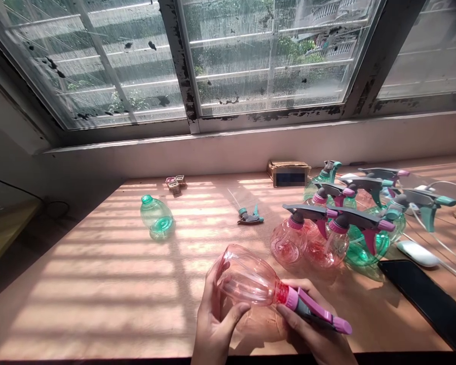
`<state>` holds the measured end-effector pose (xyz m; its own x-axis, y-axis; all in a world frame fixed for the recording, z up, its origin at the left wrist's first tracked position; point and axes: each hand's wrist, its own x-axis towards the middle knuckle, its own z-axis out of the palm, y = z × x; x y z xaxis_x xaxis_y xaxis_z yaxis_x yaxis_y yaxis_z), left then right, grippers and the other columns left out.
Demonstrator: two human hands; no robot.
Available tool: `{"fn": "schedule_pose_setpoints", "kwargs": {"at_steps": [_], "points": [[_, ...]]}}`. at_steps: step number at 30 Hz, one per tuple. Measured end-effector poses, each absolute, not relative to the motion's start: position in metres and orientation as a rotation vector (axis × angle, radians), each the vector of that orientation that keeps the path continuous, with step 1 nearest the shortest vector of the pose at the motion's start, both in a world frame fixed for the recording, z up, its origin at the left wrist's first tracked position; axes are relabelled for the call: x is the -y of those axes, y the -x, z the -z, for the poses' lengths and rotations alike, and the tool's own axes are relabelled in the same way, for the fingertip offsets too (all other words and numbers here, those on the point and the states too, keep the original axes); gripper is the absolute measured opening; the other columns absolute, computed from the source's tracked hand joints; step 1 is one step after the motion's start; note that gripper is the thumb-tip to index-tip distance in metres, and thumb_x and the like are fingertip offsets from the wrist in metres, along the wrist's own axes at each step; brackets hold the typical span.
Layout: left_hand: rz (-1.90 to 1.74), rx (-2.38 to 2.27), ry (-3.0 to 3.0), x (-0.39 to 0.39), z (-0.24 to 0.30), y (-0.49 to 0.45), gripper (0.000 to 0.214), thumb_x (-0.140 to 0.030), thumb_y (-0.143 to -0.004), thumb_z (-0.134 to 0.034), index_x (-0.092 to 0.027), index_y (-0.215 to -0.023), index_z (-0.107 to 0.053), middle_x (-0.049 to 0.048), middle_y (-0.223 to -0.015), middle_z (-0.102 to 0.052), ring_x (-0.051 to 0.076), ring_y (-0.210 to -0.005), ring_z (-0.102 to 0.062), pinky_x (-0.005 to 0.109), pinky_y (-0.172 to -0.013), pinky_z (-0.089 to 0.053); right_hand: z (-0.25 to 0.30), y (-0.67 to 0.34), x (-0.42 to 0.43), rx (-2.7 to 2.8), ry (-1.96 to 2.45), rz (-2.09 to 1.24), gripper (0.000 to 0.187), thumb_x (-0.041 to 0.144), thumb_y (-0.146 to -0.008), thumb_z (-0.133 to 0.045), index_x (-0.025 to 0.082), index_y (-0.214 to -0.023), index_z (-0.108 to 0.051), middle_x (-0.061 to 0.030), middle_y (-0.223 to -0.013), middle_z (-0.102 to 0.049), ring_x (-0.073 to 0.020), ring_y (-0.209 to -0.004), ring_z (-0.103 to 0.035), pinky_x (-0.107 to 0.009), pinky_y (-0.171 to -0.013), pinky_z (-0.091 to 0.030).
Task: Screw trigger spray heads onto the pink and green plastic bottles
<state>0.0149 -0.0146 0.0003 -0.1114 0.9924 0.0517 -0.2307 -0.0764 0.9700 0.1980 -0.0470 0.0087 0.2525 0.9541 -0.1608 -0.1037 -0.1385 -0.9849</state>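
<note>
A clear pink spray bottle (247, 276) lies tilted on its side between my hands, above the near edge of the table. My left hand (216, 314) is wrapped round the bottle's body near its base. At the neck, my right hand (311, 319) grips the pink and grey spray head (307, 306), thumb below the collar and fingers behind it. The head sits at the bottle's mouth; I cannot tell how tightly. Farther off, a green bottle without a head (156, 215) stands at left, and a loose grey and teal spray head (251, 217) with its tube lies mid-table.
Several pink and green spray bottles (289, 243) with heads on stand grouped at right. Beside them are a white mouse (418, 252), a black phone (421, 289) and white cables. A small cardboard box (289, 166) and little square objects (175, 183) lie near the window wall.
</note>
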Motion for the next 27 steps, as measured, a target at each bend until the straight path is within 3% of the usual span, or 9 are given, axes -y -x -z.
{"fn": "schedule_pose_setpoints", "kwargs": {"at_steps": [4,8,12,17,22,27], "points": [[-1.478,-1.118,-1.036,0.012,0.004,-0.013,0.073,-0.038,-0.072,-0.090,-0.035,-0.138,-0.061,0.0061,-0.145,-0.062,0.032,-0.138,-0.053,0.036,-0.111,-0.049,-0.007,-0.197,0.045,0.920,1.310,-1.087,0.030,0.045,-0.075,-0.084,0.024,-0.097,-0.080,-0.0029,-0.087,-0.083,-0.0250,-0.080,-0.075,-0.027,-0.070,-0.061],[-1.410,-1.075,-1.016,0.014,0.000,-0.013,0.075,-0.035,-0.074,-0.089,-0.038,-0.142,-0.057,0.0036,-0.151,-0.058,0.031,-0.146,-0.046,0.036,-0.118,-0.041,0.001,-0.198,0.044,0.851,1.413,-1.077,0.033,0.047,-0.071,-0.085,0.025,-0.094,-0.081,-0.0020,-0.082,-0.083,-0.0276,-0.082,-0.076,-0.028,-0.070,-0.061],[-1.400,-1.031,-0.990,0.016,-0.005,-0.012,0.073,-0.031,-0.076,-0.088,-0.036,-0.143,-0.058,0.0047,-0.154,-0.056,0.033,-0.146,-0.045,0.039,-0.120,-0.039,0.011,-0.198,0.045,0.759,1.449,-1.058,0.037,0.049,-0.065,-0.089,0.023,-0.091,-0.082,0.0028,-0.056,-0.070,-0.0226,-0.056,-0.067,-0.031,-0.055,-0.056],[-1.435,-0.943,-0.944,0.016,-0.005,-0.010,0.094,-0.038,-0.056,-0.100,-0.032,-0.140,-0.059,0.0093,-0.151,-0.059,0.038,-0.146,-0.045,0.044,-0.121,-0.037,0.010,-0.191,0.047,0.730,1.433,-1.198,0.049,0.053,-0.063,-0.089,0.021,-0.098,-0.079,0.0071,-0.048,-0.057,-0.0159,-0.044,-0.052,-0.027,-0.042,-0.043],[-1.451,-1.043,-0.993,0.014,-0.006,-0.013,0.075,-0.038,-0.072,-0.090,-0.033,-0.140,-0.058,0.0070,-0.152,-0.059,0.034,-0.143,-0.050,0.043,-0.119,-0.041,0.007,-0.191,0.048,0.764,1.444,-1.214,0.046,0.054,-0.061,-0.089,0.020,-0.092,-0.081,0.0036,-0.056,-0.066,-0.0197,-0.050,-0.059,-0.030,-0.049,-0.050],[-1.428,-1.039,-1.012,0.016,-0.010,-0.014,0.075,-0.029,-0.073,-0.088,-0.036,-0.142,-0.059,0.0023,-0.158,-0.053,0.034,-0.148,-0.043,0.041,-0.124,-0.033,0.008,-0.197,0.046,0.745,1.395,-1.178,0.041,0.056,-0.064,-0.088,0.023,-0.087,-0.082,0.0039,-0.053,-0.065,-0.0230,-0.055,-0.063,-0.033,-0.055,-0.054]]}}
